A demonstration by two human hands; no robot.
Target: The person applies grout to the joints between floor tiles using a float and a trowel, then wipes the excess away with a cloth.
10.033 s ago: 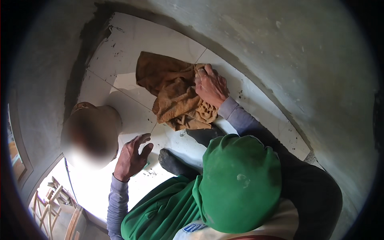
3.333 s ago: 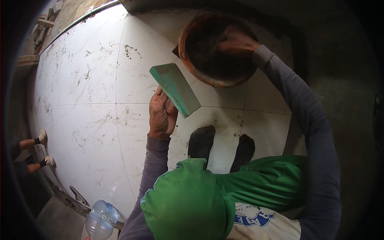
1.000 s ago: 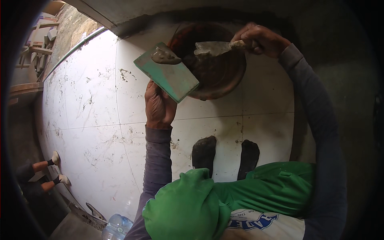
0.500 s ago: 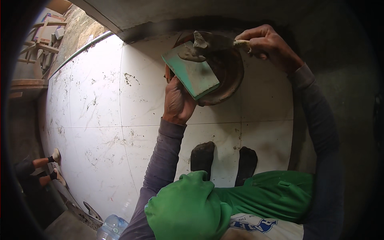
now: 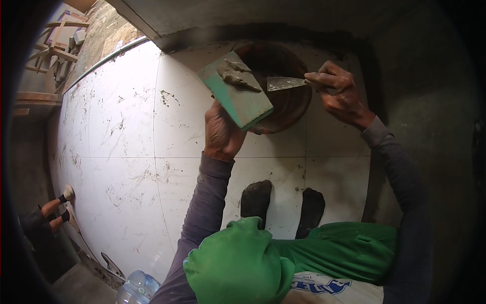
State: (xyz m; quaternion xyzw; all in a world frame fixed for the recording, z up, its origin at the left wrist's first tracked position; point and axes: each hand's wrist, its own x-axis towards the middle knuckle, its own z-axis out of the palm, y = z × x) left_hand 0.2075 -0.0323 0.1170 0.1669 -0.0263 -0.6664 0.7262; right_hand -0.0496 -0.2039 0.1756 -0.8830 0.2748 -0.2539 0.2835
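Note:
My left hand (image 5: 223,129) is closed under a green rectangular plastering float (image 5: 230,106), holding it flat side up; its handle is hidden beneath. A lump of wet grey mortar (image 5: 237,76) lies on the float's upper half, and a thin grey smear covers more of the face. In my right hand (image 5: 338,93) is a small trowel (image 5: 284,83), its blade pointing left toward the float but apart from it. Both tools are above a round reddish-brown basin (image 5: 298,109), whose inside is dark and partly covered by the float.
White floor tiles (image 5: 116,126) spattered with mortar surround the basin. A wall (image 5: 243,20) with a dark lower band runs behind it, another on the right. Another person's legs (image 5: 55,215) show at far left. Clear plastic bottles (image 5: 137,288) stand lower left; wood pieces (image 5: 63,54) lie upper left.
The trowel has come away from the float and lowered to its right, leaving the mortar lump on the float. My right hand has moved nearer to me; the float shifted slightly left.

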